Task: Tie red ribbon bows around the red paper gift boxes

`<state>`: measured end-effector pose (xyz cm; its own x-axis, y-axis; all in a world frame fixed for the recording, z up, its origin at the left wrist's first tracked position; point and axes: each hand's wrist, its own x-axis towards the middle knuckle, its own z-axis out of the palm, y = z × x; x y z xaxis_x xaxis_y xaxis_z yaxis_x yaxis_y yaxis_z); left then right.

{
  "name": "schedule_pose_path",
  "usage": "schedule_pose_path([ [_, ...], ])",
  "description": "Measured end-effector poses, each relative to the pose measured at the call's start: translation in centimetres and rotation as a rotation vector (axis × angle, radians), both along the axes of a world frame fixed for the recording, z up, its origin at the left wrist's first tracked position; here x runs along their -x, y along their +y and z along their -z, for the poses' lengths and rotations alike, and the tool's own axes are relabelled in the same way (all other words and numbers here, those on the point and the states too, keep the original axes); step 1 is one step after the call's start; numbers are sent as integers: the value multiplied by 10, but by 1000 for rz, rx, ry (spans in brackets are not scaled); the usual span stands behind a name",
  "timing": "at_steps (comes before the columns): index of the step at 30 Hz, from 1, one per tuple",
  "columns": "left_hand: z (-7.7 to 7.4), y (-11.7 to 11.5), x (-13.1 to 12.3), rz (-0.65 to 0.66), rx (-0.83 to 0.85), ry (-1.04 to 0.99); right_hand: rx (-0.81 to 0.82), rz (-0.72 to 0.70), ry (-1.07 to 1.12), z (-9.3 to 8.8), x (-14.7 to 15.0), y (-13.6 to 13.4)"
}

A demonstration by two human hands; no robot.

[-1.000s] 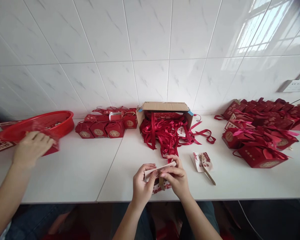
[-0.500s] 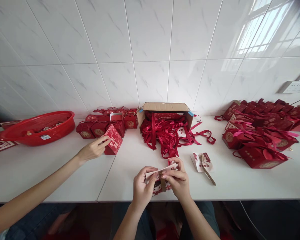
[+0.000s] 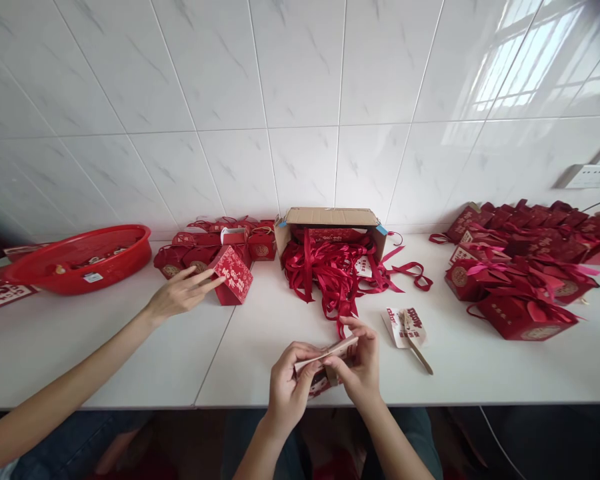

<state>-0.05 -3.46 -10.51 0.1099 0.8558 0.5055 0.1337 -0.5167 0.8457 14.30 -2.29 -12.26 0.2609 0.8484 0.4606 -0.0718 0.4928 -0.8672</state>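
Observation:
At the front edge of the table, my left hand (image 3: 291, 377) and my right hand (image 3: 361, 368) hold a small red-and-white printed paper gift box (image 3: 321, 383) between them. Both thumbs press its pale top edges together near the middle. A strip of brown ribbon hangs down its front, partly covered by my fingers. Behind my hands, crimson ribbons (image 3: 325, 267) spill from a cardboard box (image 3: 330, 215). Right of my right hand lies a white-and-red printed card (image 3: 414, 323) with a brown ribbon strip (image 3: 421, 357) across it.
On the left, a co-worker's hand (image 3: 183, 293) touches a red patterned gift box (image 3: 234, 277). Beyond it stand more red boxes (image 3: 263, 247) and a red plastic basin (image 3: 80, 263). Several ribbon-tied red boxes (image 3: 527, 313) crowd the right side, below a wall socket (image 3: 587, 175).
The top edges of the box in my hands have been brought closer together and tilt more. The co-worker's red box has turned and shifted slightly right, and their fingers have loosened on it.

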Motion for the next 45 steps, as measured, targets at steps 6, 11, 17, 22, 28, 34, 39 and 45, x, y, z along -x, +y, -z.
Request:
schedule_pose_path([
  [6,-1,-7,-4,56,-68,40,105,-189,75,-13,-2,-8],
  [11,0,-9,-11,-241,-20,99,51,-65,7,-20,-1,-18],
  [17,-15,-8,3,-251,89,304,-103,126,-114,-27,-12,-20],
  [22,-24,-9,18,75,297,303,-119,126,-125,-30,-19,-23],
  [28,-49,-12,55,122,222,324,-123,127,-235,-28,-27,-30],
  [34,-69,-28,47,-57,82,-34,-276,45,-395,-44,-22,-37],
  [39,-72,-30,22,-164,144,-187,-281,9,-389,-48,-18,-45],
  [45,-74,-26,25,176,189,206,-256,9,-410,-42,-24,-46],
])
